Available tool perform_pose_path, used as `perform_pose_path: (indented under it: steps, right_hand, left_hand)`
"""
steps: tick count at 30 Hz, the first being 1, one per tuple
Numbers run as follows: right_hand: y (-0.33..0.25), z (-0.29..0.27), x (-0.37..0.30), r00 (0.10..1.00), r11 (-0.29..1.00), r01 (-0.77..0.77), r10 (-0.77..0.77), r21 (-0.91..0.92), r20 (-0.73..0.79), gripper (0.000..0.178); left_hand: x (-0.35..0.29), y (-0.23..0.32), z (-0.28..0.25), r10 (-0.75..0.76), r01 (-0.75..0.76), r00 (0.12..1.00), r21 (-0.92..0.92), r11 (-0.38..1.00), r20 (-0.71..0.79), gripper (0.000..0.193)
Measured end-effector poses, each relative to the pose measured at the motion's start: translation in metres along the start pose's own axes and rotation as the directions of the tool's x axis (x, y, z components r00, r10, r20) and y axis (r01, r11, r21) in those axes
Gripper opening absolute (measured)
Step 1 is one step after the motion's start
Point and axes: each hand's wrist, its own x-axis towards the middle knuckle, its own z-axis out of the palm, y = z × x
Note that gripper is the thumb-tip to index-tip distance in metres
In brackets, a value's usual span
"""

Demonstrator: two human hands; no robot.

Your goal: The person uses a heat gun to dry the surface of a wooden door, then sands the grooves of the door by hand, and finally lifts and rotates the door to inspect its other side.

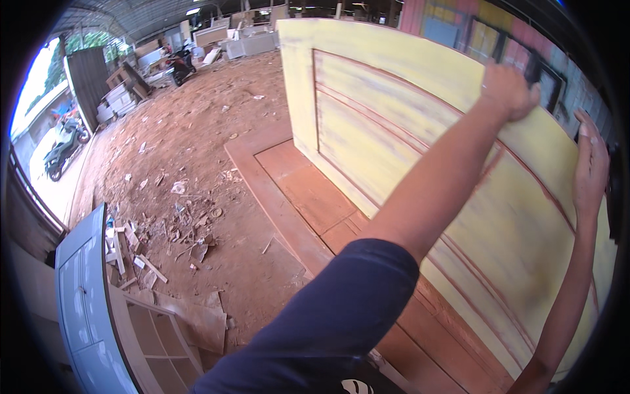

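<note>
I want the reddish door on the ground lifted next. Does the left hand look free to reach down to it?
Probably not right now. The left hand grips the top edge of the upright yellow door, which leans over the reddish door; letting go may leave only the right hand steadying it.

Two hands (508, 88), two door panels (394, 118), two motorbikes (62, 148)

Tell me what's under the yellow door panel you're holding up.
Under the yellow door panel lies a reddish-brown panelled door, flat on the dirt floor. Its right part is hidden behind the raised panel and the left arm.
</note>
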Motion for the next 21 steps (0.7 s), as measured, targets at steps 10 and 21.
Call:
perform_pose_path:
  steps: [10,21]
  right_hand:
    - [-0.201,0.194,0.120,0.880,0.978,0.139,-0.051,-0.154,0.472,0.060]
    - [-0.233,0.325,0.145,0.771,0.765,-0.218,0.516,-0.606,0.374,0.081]
  left_hand:
    - [0.001,0.000,0.009,0.143,-0.140,0.990,-0.147,0.979,0.010,0.066]
    - [-0.178,-0.141,-0.008,0.389,-0.478,0.878,-0.562,0.675,-0.279,0.070]
